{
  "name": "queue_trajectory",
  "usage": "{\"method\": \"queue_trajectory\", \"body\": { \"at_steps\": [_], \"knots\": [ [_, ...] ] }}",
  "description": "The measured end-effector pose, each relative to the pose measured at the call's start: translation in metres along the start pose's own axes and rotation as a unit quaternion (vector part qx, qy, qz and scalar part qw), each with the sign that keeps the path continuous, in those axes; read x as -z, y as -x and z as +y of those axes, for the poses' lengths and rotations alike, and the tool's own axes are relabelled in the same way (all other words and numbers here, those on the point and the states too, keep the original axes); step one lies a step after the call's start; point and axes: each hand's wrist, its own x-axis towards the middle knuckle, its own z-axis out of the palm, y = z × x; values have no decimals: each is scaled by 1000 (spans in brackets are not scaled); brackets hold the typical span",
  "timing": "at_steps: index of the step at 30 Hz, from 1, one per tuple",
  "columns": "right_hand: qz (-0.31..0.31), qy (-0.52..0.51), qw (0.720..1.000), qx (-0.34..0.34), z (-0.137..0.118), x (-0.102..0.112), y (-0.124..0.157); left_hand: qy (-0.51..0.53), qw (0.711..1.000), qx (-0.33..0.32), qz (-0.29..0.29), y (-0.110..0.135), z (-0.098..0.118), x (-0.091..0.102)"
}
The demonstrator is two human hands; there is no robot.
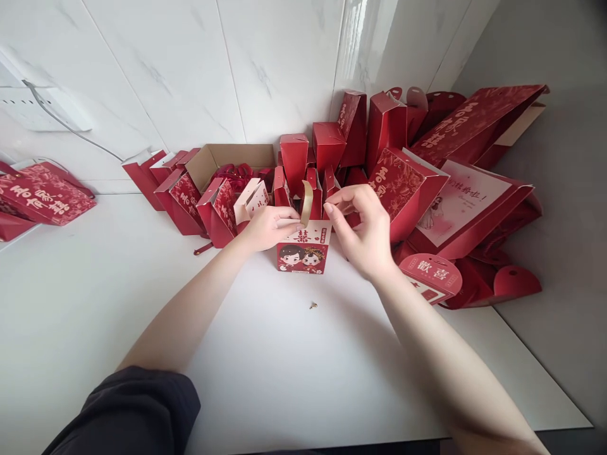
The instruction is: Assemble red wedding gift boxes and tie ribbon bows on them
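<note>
A small red and white gift box [301, 259], printed with two cartoon figures, stands upright on the white table. My left hand [269, 229] is closed at the box's top left edge, its fingertips gripping the top. From there a gold ribbon [308, 203] curves upward, its upper end standing loose. Just right of the ribbon, my right hand [363, 226] is raised with thumb and fingers pinched together. Whatever lies in that pinch is too small to make out. In front of the box lies a tiny gold metal fastener [313, 306].
Red gift boxes [294, 158] crowd the wall behind. An open cardboard box [237, 153] holds dark red ribbons [234, 174]. Larger red bags [408, 189] lean at the right, beside a rounded card box [434, 275]. More bags [47, 193] stand far left, below a cable [71, 129].
</note>
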Motion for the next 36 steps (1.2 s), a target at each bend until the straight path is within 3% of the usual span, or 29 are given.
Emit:
{"method": "queue_trajectory", "body": {
  "at_steps": [1, 3, 6, 9, 15, 21, 24, 29, 32, 36],
  "knots": [
    [-53, -19, 998, -5, -5, 6, 1, -6, 1000, -2, -1, 0, 1, 0],
    [-221, -70, 973, -3, -10, 15, 13, -19, 1000, 1, -7, 0, 3, 0],
    [-430, -102, 897, 9, -2, 15, 47, -18, 1000, 16, -18, 0, 4, 1],
    [-465, -83, 881, -14, 15, 12, 82, -11, 999, 26, -24, 0, 2, 1],
    [-435, -73, 897, 4, 32, 11, 108, -27, 999, 35, -25, 1, -3, 1],
    [-427, -19, 898, 104, 37, 8, 117, -23, 1000, 6, -17, 1, -6, -4],
    [-421, 11, 899, 117, 36, 7, 122, -21, 1000, 4, -22, 1, -8, -7],
    [-349, -59, 935, 5, 29, 4, 106, -25, 999, 2, -35, 1, -7, -8],
    [-258, -110, 956, -86, 25, -3, 73, -16, 999, 2, -40, 1, -5, -7],
    [-156, -177, 958, -166, 25, -16, 29, -24, 999, -1, -26, 1, -4, -9]
  ]
}}
